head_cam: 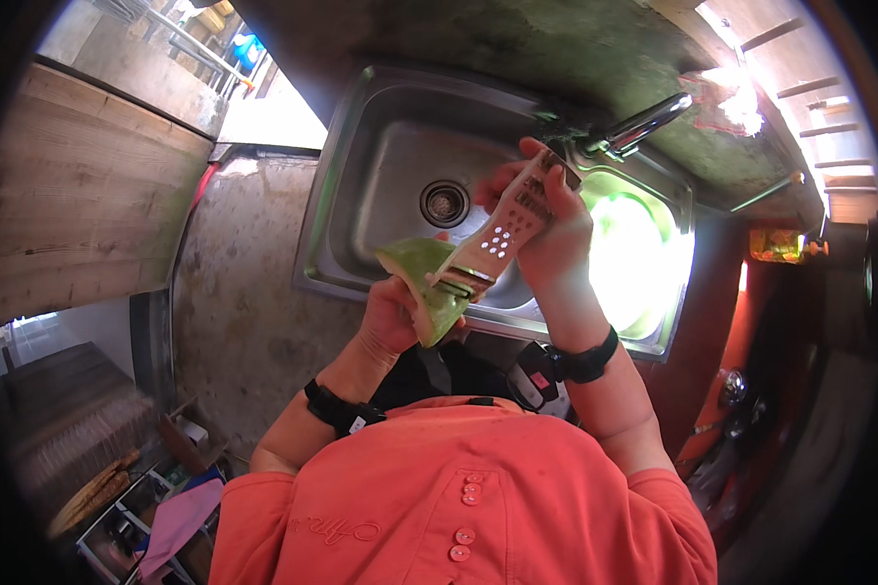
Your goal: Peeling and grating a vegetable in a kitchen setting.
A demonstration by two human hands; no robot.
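Observation:
My left hand [391,314] grips a wedge of green-skinned melon or gourd [432,278], its pale flesh showing along the near left edge. In my right hand [552,219] is a flat metal grater-peeler [508,219] with round holes and a slotted blade near its lower end. That blade end rests against the green rind. Both hands are raised over the front of a stainless steel sink basin [395,161]. The fingers of my left hand behind the wedge are mostly hidden.
A chrome faucet [647,124] rises at the sink's back right. A brightly lit round basin or bowl [629,256] sits on the right. A stained concrete counter [241,292] and a wooden board [95,197] lie to the left. An orange-capped jar [775,246] stands far right.

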